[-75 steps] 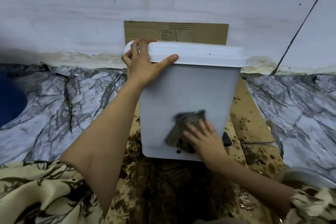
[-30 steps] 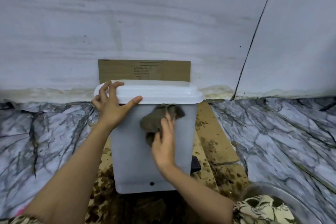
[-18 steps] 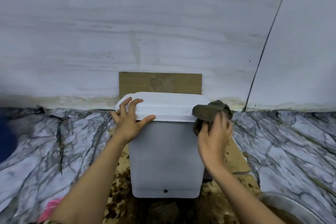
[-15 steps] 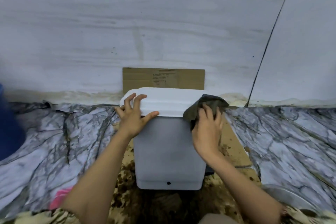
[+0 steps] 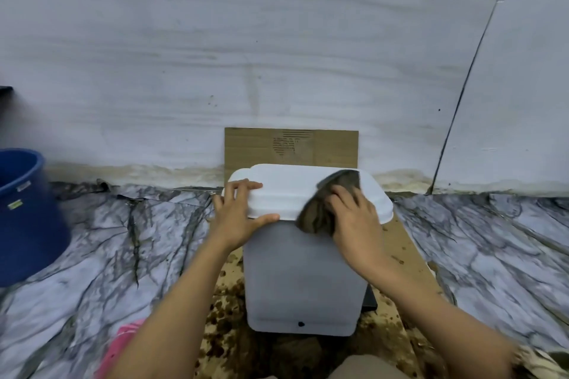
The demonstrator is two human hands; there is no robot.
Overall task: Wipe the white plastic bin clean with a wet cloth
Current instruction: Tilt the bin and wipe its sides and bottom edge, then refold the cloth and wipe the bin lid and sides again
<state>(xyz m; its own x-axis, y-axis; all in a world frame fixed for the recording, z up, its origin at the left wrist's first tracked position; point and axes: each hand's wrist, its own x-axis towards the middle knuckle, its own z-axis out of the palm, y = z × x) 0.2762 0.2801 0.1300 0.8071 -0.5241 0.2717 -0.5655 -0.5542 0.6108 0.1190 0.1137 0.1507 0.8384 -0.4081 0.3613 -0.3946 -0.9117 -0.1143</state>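
Note:
The white plastic bin (image 5: 300, 280) stands upright on wet cardboard against the wall, its white lid (image 5: 286, 188) closed. My left hand (image 5: 238, 214) grips the lid's front left corner, thumb under the rim and fingers on top. A dark grey-brown wet cloth (image 5: 326, 206) lies over the lid's right front edge and hangs down onto the bin's front. My right hand (image 5: 354, 218) presses flat on the cloth, fingers spread over it.
A blue bucket (image 5: 27, 212) stands at the left edge. Stained cardboard (image 5: 409, 261) lies under the bin and runs up the wall behind it. Marble-patterned sheeting (image 5: 107, 249) covers the floor on both sides. Something pink (image 5: 118, 344) lies at the lower left.
My right hand carried the cloth from the bin's lower front up to the lid's right edge and onto its top. My left hand kept hold of the lid's left corner.

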